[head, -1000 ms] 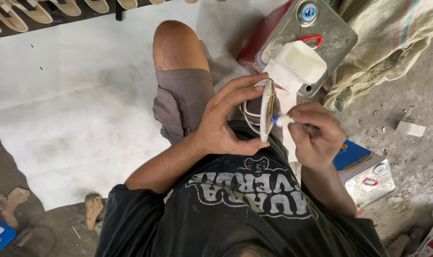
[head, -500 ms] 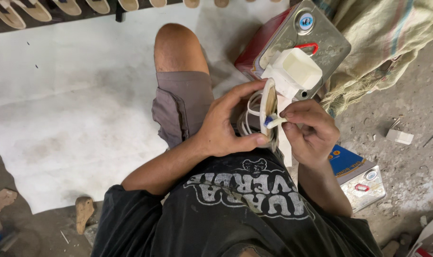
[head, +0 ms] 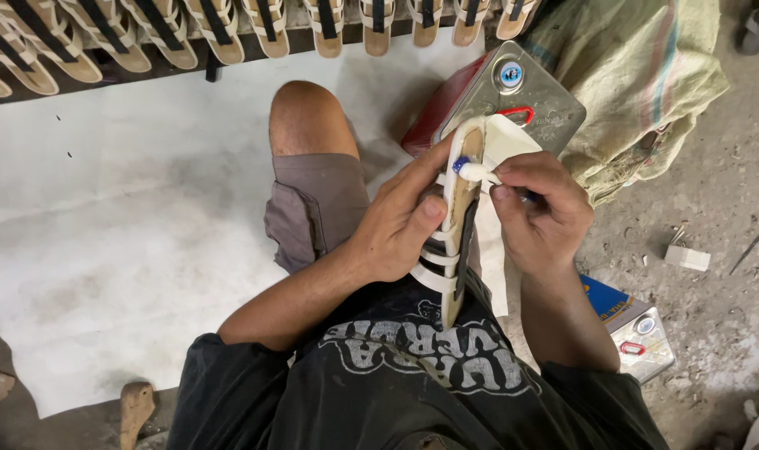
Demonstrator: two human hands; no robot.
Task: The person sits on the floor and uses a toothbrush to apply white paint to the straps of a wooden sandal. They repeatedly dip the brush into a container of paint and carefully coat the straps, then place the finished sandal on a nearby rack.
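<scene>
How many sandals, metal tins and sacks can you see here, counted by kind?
Sandals on the rack at the top: about 13, some cut off by the frame
Sandal held in both hands: 1
Metal tins: 2
Sacks: 1
Total: about 17
</scene>
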